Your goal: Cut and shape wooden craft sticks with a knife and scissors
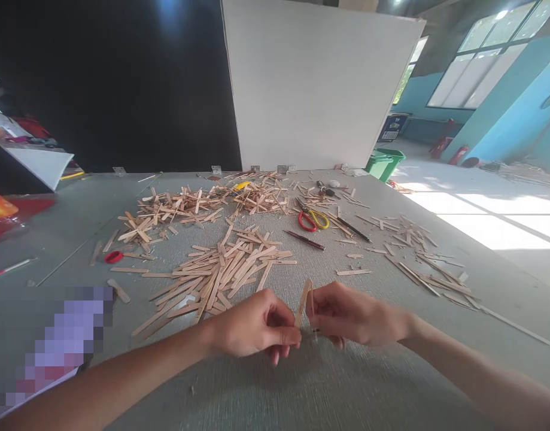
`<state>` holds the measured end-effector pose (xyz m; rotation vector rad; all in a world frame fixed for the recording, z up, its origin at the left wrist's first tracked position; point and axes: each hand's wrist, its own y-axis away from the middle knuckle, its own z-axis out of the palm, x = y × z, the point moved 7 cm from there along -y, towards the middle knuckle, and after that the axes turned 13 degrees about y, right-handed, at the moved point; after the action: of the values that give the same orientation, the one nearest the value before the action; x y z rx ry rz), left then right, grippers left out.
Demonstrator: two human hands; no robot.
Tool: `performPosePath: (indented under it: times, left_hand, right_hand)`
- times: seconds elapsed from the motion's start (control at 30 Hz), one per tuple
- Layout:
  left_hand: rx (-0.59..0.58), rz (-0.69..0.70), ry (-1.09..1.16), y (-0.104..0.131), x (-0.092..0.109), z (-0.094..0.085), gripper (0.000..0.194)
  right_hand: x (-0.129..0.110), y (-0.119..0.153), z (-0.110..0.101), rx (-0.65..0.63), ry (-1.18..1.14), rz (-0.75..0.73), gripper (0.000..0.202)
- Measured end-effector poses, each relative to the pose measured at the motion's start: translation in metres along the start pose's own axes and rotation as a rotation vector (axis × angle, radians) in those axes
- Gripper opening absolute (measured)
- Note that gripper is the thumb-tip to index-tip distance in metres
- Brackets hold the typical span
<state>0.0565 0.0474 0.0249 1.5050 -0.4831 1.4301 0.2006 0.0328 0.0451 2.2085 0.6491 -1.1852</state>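
Left hand [254,323] pinches the low end of a tilted wooden stick [303,304] above the near tabletop [239,395]; right hand [355,314], fingers curled, pinches a thin strip [312,299] just beside it, fingertip contact partly hidden. Uneven finger pressure could split either thin piece; a slack pinch might drop one near the look-alike stick pile [244,263], where it gets mixed in.
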Motion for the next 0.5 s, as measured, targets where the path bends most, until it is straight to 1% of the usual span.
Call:
performPosePath:
  times: [0.1,0.2,0.3,0.43,0.5]
  left_hand:
    - [0.037,0.035,-0.006,0.001,0.008,-0.011,0.049]
    - [0.032,0.063,0.02,-0.001,0.013,-0.011,0.045]
    - [0.033,0.067,0.012,-0.003,0.011,-0.007,0.039]
    - [0.107,0.04,-0.055,-0.004,0.003,-0.01,0.031]
    - [0.136,0.036,-0.101,-0.003,0.002,-0.011,0.029]
  right_hand:
    - [0.01,0.004,-0.022,0.087,-0.022,0.009,0.022]
    - [0.019,0.007,-0.033,0.137,-0.026,0.022,0.024]
    - [0.029,0.005,-0.03,0.159,-0.02,0.034,0.025]
    - [0.037,-0.003,-0.018,0.189,0.021,0.039,0.025]
    - [0.036,-0.005,-0.014,0.209,0.107,0.028,0.025]
